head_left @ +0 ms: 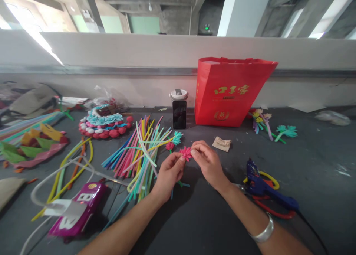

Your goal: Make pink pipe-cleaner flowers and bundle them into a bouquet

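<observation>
Well, left hand [169, 173] and right hand [209, 164] pinch pink flower [185, 153] (petals radiating, axis unclear).

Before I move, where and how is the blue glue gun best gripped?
Probably by its handle, coming down from above with the right hand. The slim handle slants toward the near right, with the cord trailing from its end; a red loop shows just below, so keep the grip shallow.

1 pink flower [186, 154] btwn L fingers [172, 159] & R fingers [199, 151]. Just past L fingers: 1 red flower [170, 146], 1 teal flower [177, 137]. Farther off: 1 phone [179, 115], 1 red bag [232, 95]. Rt. of R fingers: 1 glue gun [267, 190]. Lt. of L fingers: 1 power strip [80, 210].
</observation>
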`<state>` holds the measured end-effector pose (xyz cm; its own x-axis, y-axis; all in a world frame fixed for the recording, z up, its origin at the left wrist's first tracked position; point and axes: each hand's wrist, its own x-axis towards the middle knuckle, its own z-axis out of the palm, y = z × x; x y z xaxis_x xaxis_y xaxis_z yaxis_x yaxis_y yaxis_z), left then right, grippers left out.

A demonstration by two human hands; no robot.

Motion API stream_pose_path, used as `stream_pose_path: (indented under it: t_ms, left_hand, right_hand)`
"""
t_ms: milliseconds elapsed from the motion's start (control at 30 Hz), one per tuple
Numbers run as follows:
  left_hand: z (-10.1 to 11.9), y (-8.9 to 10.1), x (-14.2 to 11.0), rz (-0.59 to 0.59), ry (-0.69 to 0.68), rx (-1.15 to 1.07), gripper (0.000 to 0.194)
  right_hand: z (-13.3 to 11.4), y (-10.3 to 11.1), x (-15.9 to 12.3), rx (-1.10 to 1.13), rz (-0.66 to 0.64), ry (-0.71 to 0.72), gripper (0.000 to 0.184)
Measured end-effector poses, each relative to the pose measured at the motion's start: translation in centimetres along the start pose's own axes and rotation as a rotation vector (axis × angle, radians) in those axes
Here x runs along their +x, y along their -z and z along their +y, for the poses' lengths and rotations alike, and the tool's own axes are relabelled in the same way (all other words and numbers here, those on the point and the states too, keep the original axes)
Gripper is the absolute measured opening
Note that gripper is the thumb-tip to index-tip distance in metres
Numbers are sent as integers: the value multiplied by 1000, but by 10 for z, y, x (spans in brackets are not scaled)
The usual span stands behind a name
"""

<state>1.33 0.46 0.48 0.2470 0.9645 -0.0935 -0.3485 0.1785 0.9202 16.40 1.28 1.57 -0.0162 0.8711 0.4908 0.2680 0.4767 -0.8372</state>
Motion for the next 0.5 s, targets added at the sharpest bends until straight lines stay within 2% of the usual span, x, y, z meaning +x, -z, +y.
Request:
stream_pose_path:
  t_ms: [167,333,500]
  left_hand:
    - [-2,-3,-3,57,-82,128,27]
    - [-4,0,-1,39,-50,145,26]
    - [-3,2,0,34,-14,47,27]
  right_hand:
    - [-2,-2,0,-4,18,-4,17]
    - [0,-3,0,47,14,-45,18]
    - [1,-1,-1,143,16,-98,20]
